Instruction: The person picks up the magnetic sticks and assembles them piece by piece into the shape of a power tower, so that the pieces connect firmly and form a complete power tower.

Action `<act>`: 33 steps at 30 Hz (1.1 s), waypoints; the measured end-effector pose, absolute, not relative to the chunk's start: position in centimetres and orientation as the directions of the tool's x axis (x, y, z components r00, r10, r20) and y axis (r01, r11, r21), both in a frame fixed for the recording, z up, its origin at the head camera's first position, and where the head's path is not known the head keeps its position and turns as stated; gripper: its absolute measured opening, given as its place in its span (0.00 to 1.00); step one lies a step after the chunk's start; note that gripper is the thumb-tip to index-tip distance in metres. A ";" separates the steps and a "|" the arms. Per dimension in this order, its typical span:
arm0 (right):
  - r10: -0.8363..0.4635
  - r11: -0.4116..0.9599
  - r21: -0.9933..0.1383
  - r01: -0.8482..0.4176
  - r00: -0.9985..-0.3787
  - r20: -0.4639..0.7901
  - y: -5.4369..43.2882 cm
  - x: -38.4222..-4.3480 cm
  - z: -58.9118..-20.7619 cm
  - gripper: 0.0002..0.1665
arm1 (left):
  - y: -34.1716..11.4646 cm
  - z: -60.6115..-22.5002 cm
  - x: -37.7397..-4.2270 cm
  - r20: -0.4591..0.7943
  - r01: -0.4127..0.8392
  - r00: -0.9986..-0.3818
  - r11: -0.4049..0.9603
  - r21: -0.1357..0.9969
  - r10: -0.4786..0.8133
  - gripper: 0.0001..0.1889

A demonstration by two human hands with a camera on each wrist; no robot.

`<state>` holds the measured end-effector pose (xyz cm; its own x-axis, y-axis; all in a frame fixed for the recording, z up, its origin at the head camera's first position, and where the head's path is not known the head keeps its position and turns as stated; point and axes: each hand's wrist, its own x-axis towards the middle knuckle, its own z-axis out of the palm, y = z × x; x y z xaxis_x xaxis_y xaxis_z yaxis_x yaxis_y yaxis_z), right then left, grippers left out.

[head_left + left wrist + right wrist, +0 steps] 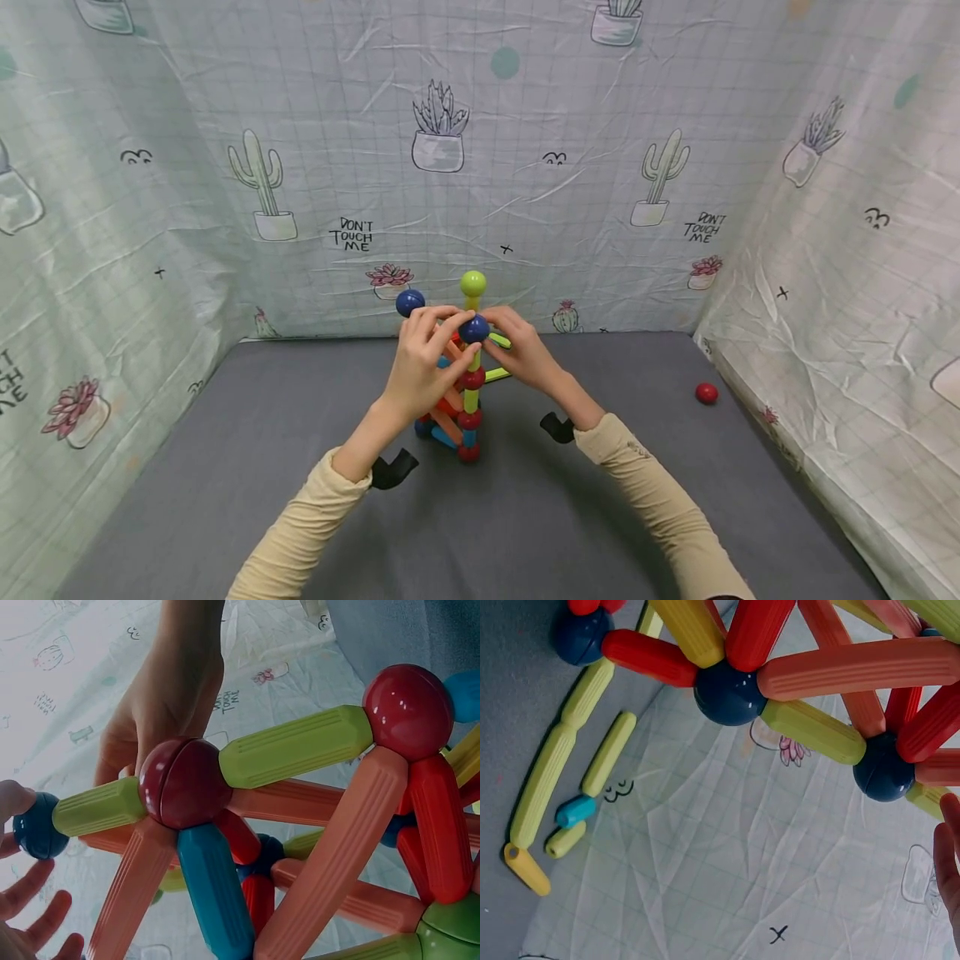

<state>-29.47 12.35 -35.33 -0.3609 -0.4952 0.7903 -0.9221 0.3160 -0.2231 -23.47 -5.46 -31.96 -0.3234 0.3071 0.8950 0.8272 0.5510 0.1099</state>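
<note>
A tall framework of colored rods and balls, with a red ball (468, 420) low on its front column, stands mid-table. At the top of that column, my left hand (422, 367) pinches a blue ball (473, 328) between thumb and fingers. The same ball (39, 826) caps a green rod (97, 808) in the left wrist view. My right hand (522, 348) is at the ball's right side, its fingertips close to the column. Seen from the left wrist, the right hand (161, 712) passes behind a red ball (186, 782); I cannot tell whether it grips anything.
A yellow-green ball (473, 282) tops a column behind, and another blue ball (410, 302) rises at upper left. A loose red ball (707, 393) lies far right on the grey table (600, 517). Green rods (540, 784) and a short blue piece (576, 811) lie behind the framework.
</note>
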 end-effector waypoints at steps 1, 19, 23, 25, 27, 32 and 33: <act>-0.490 0.311 -0.237 -0.920 -0.369 0.790 12.3 -29.4 -35.4 0.19 | -5.4 -31.9 -23.5 0.894 0.822 -0.329 0.558 0.113 0.304 0.22; -0.481 0.482 -0.108 -0.870 -0.366 0.797 13.6 -30.3 -35.8 0.18 | -6.6 -31.0 -23.8 0.959 0.842 -0.232 0.527 0.115 0.161 0.15; -0.472 0.542 -0.114 -0.832 -0.414 0.778 14.7 -32.0 -37.7 0.14 | -7.6 -31.0 -24.5 0.973 0.847 -0.232 0.489 0.209 -0.014 0.13; -0.482 0.596 -0.102 -0.797 -0.456 0.749 15.2 -33.0 -39.0 0.13 | -8.0 -31.3 -25.0 0.949 0.832 -0.307 0.466 0.301 -0.066 0.15; -0.505 0.672 -0.058 -0.738 -0.515 0.693 15.6 -33.9 -40.5 0.13 | -8.4 -31.8 -25.4 0.905 0.797 -0.420 0.450 0.403 -0.066 0.19; -0.572 0.786 0.095 -0.611 -0.660 0.487 16.4 -35.4 -43.9 0.19 | -8.7 -32.7 -25.9 0.774 0.702 -0.633 0.434 0.564 0.019 0.23; -0.580 0.792 0.121 -0.599 -0.675 0.457 16.4 -35.6 -44.4 0.20 | -8.6 -32.8 -26.0 0.762 0.694 -0.647 0.435 0.574 0.027 0.23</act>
<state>-35.63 16.45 -44.40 -0.6746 -0.5800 0.4567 -0.5987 0.7918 0.1211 -25.98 -8.65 -32.80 -0.6469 0.0266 0.7621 0.6941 0.4346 0.5740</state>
